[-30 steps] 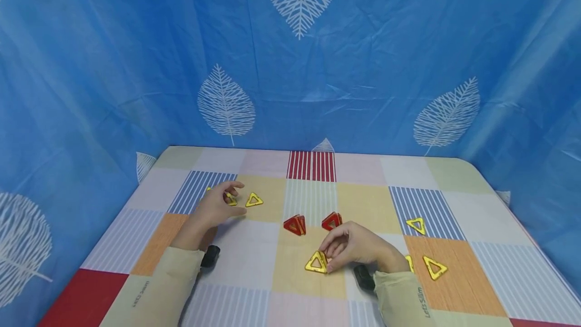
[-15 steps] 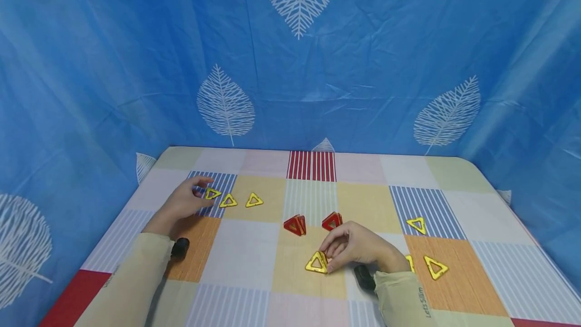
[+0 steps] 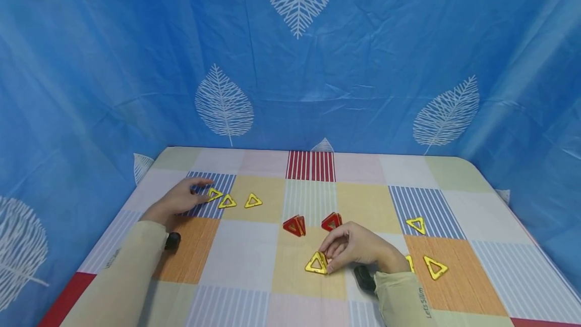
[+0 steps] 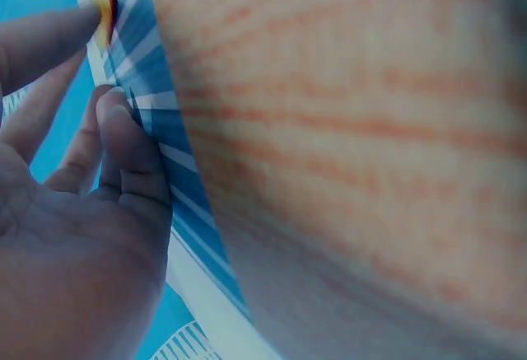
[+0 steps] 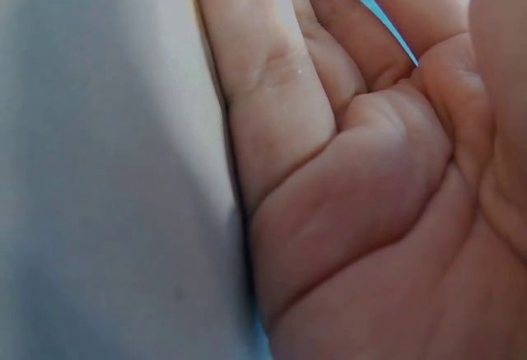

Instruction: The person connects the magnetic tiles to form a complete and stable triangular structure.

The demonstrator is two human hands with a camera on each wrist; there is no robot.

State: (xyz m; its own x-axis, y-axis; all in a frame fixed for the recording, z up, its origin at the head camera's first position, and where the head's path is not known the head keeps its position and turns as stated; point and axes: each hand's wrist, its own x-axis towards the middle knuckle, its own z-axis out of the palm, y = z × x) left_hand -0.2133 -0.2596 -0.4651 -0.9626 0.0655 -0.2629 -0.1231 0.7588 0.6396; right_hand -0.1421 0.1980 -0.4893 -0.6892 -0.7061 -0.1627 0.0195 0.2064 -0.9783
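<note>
left hand (image 3: 178,200) has slid toward the table's left edge, fingertips touching the end yellow triangle tile (image 3: 214,194); right hand (image 3: 356,244) still pinches the near yellow triangle pair (image 3: 316,263).

The left hand (image 3: 179,199) now lies further toward the left edge of the checked tablecloth (image 3: 240,251), off the middle flat yellow plastic triangle (image 3: 227,201) and touching the leftmost flat yellow plastic triangle (image 3: 213,194) of the row.

Left hand (image 3: 179,199) extended, fingers relaxed; right hand (image 3: 356,246) fingers curled, pinching.
</note>
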